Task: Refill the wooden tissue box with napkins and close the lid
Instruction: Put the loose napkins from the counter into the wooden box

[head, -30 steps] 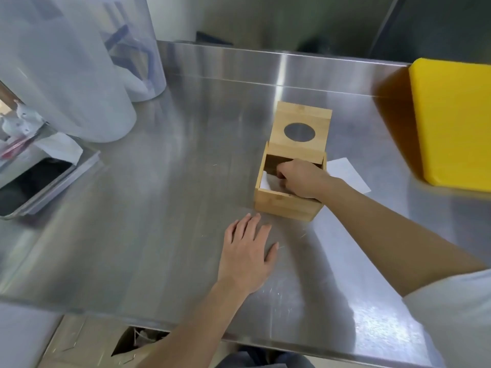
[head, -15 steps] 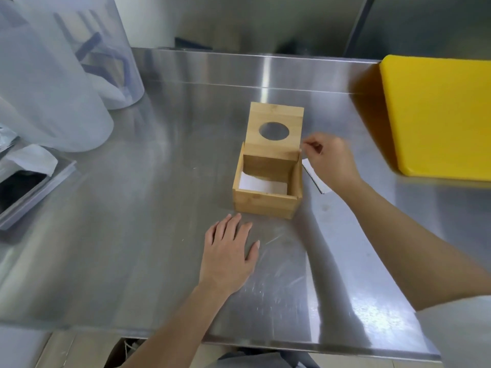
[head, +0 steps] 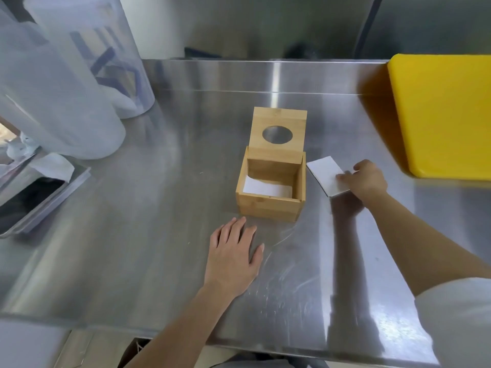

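Observation:
The wooden tissue box (head: 268, 207) stands in the middle of the steel counter. Its lid (head: 277, 155), with a round hole, is tipped up at the back. A white napkin (head: 265, 187) lies flat inside the box. Right of the box, a small stack of white napkins (head: 325, 173) rests on the counter. My right hand (head: 365, 179) lies on the stack's near right corner, fingers curled onto the paper; whether it grips a napkin is unclear. My left hand (head: 233, 257) rests flat on the counter just in front of the box, fingers spread, holding nothing.
A thick yellow board (head: 446, 115) lies at the right. Tall translucent plastic containers (head: 71, 83) stand at the back left. A metal tray (head: 39, 195) with crumpled paper sits at the left edge. The counter's front edge runs just below my forearms.
My right hand came out of the box, leaving a napkin inside, and moved right onto the napkin stack. The left hand stayed flat on the counter.

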